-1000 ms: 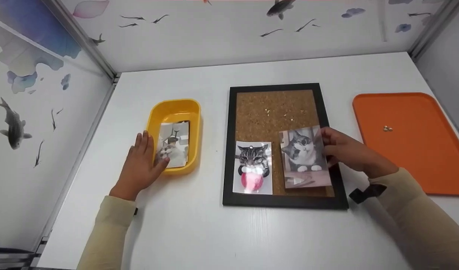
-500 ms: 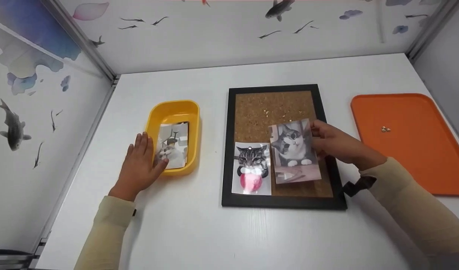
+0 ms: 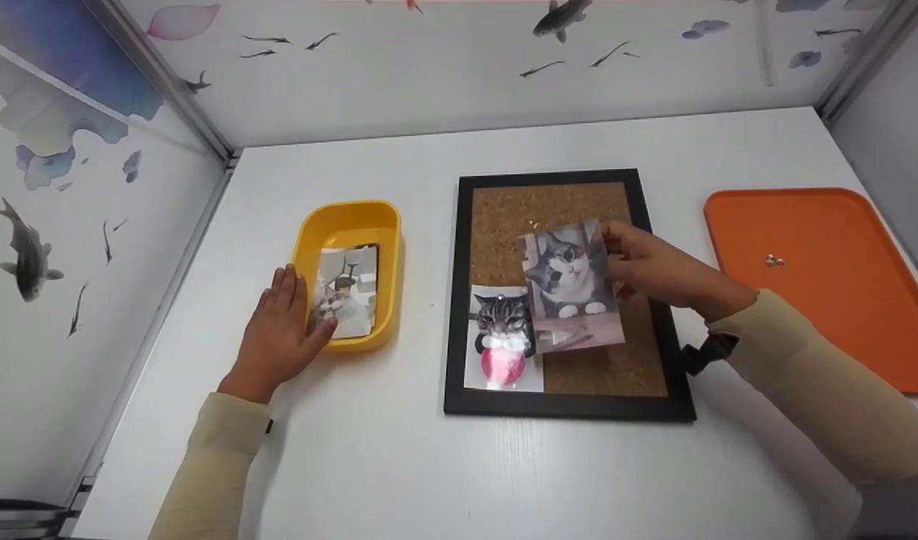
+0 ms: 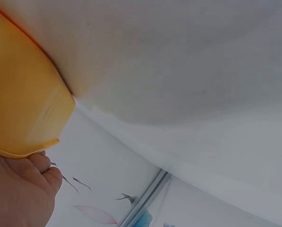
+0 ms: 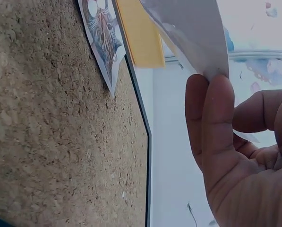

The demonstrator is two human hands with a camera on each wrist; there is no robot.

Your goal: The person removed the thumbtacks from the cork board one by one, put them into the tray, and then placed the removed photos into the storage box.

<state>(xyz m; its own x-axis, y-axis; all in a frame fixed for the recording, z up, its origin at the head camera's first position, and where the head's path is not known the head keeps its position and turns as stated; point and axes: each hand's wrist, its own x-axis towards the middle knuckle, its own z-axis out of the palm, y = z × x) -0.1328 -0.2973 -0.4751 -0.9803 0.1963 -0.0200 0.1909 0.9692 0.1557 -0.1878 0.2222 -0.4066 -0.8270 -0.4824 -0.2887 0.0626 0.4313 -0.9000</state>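
My right hand (image 3: pixel 658 262) pinches a photo of a grey-and-white cat (image 3: pixel 575 289) by its right edge. In the right wrist view the photo's pale back (image 5: pixel 197 33) stands up off the cork. Below it lies the black-framed cork board (image 3: pixel 639 367). A photo of a tabby cat with a pink ball (image 3: pixel 500 341) is fixed at the board's lower left by a pin near its top; the held photo overlaps its right side. My left hand (image 3: pixel 275 330) rests along the left rim of a yellow bin (image 3: pixel 391 300), fingers straight. Inside the bin lie more photos (image 3: pixel 348 289).
An orange tray (image 3: pixel 841 300) stands to the right, with several small metallic pins (image 3: pixel 774 260) on it. Gold flecks (image 3: pixel 534 224) show on the upper cork. White walls with painted fish close off the table's back and left side.
My right hand has carried the grey-and-white cat photo up and to the left over the board, across the tabby photo's right edge. The left hand has stayed at the bin.
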